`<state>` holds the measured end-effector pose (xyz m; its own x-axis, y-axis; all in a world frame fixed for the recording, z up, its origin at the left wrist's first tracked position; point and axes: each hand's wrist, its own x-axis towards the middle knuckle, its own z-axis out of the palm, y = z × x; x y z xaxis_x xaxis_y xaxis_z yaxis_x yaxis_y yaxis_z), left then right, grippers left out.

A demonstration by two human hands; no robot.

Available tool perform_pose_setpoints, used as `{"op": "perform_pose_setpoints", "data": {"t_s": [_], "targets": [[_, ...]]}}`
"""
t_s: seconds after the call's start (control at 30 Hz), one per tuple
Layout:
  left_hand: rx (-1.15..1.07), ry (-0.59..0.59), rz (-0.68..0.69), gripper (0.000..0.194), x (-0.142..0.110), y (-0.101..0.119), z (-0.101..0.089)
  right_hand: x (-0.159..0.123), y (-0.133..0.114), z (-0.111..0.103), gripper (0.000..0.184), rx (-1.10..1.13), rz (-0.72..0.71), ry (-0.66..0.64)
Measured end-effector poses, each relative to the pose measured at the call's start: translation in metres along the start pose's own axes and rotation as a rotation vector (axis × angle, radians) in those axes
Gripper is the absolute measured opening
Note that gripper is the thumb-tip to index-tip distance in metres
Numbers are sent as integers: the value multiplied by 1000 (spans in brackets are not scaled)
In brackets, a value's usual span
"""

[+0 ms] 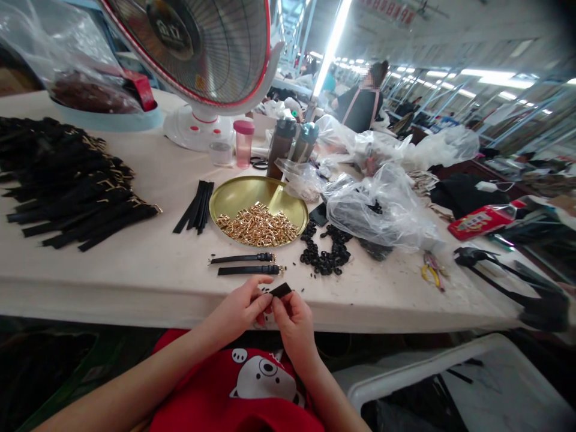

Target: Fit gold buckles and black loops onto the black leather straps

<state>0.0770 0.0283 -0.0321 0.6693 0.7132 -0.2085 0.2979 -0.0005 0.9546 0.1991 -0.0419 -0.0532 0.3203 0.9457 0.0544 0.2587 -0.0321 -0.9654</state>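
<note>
While the two hands meet over the near edge of the surface [171,270], the left hand [251,302] and the right hand [296,316] both grasp a short black strip [281,290] between thumbs and fingers, its free end pointing up and away. Just beyond them lie two black straps with gold buckles [249,270], side by side, the buckles toward the right. Farther in, a round gold tray [252,187] holds a heap of small gold metal pieces [257,225]. Right of the tray are scattered black rings [326,257], with yellow-handled pliers [432,276] well apart, nearer the right edge. Left of the tray, loose black strips [197,207] lie together, and a large pile of buckled straps [67,186] covers the left edge. Toward the far edge stand a fan [202,54], a pink-lidded cup [243,147] and dark bottles [281,147], with clear plastic bags [382,207] to their right. Beyond the surface is another person [362,107].
</note>
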Motion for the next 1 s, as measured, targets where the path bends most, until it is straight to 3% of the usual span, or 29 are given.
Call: {"op": "perform_pose_setpoints", "data": {"t_s": [0.1,0.27,0.37,0.43,0.53,0.6,0.7,0.8,0.9,1.0], "targets": [[-7,-39,-26,28,11,-5,-1,11,9,-20,22,-141,-49,-62],[99,62,-89,25,26,-5,-6,56,36,-73,18,-858,-137,182],[143,27,-73,23,31,-2,-6,81,47,-85,12,-1191,-83,195],[168,-4,-71,23,33,-1,-6,89,48,-85,9,-1238,-47,182],[162,-25,-75,23,35,0,-7,87,41,-80,9,-992,-44,152],[129,6,-56,23,38,2,-7,80,31,-72,12,-596,4,89],[102,121,9,20,40,8,-5,68,13,-56,21,101,193,-38],[160,173,53,19,37,11,-2,57,3,-38,24,578,381,-74],[247,142,64,20,28,12,-1,48,2,-26,22,720,447,-81],[350,104,74,21,19,11,-4,41,5,-23,20,608,385,-70]]}}
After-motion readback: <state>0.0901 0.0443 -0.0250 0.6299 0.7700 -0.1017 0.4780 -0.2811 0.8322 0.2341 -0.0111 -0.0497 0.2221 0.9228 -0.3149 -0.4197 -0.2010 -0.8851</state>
